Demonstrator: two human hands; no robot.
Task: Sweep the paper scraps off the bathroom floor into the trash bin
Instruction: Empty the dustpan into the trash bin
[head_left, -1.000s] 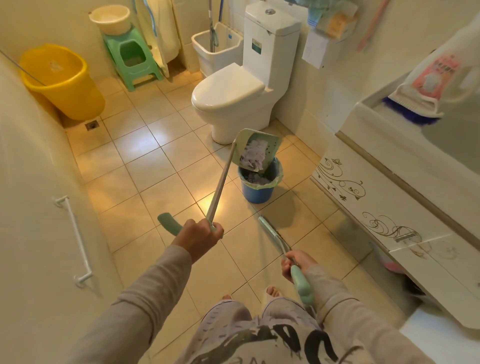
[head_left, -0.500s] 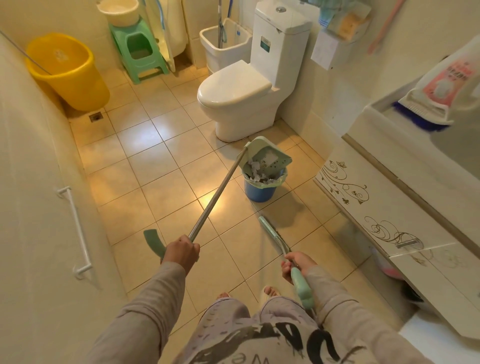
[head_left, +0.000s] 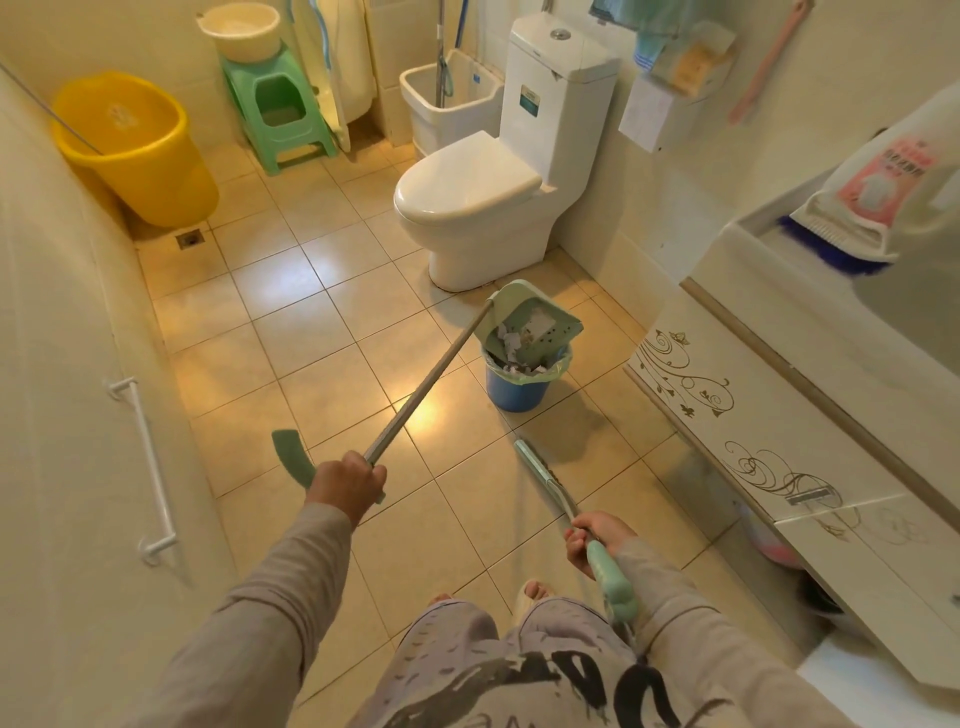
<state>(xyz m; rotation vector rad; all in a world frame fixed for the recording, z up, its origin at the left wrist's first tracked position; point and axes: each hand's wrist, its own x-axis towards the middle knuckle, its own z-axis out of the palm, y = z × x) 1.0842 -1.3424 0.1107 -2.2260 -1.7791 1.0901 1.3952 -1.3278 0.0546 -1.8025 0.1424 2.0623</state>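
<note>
Tilting over the bin (head_left: 522, 387), the dustpan (head_left: 530, 325) hangs with its open mouth just above the rim, paper scraps (head_left: 524, 338) sliding down its tray and more scraps already heaped inside the blue bin, which has a pale green liner folded over its edge. The left hand (head_left: 345, 483) is closed around the dustpan's long metal pole, near its green grip end. The right hand (head_left: 597, 538) is wrapped around the broom (head_left: 566, 512), whose head rests on the floor (head_left: 249, 322) just short of the bin. Beige tiles show no loose scraps. A white toilet (head_left: 483, 202) stands just behind the bin; a yellow tub (head_left: 137, 150) and a green stool (head_left: 280, 114) carrying a cream basin (head_left: 241, 28) sit along the far wall, and a white cabinet (head_left: 779, 441) with swirl decoration runs down the right.
</note>
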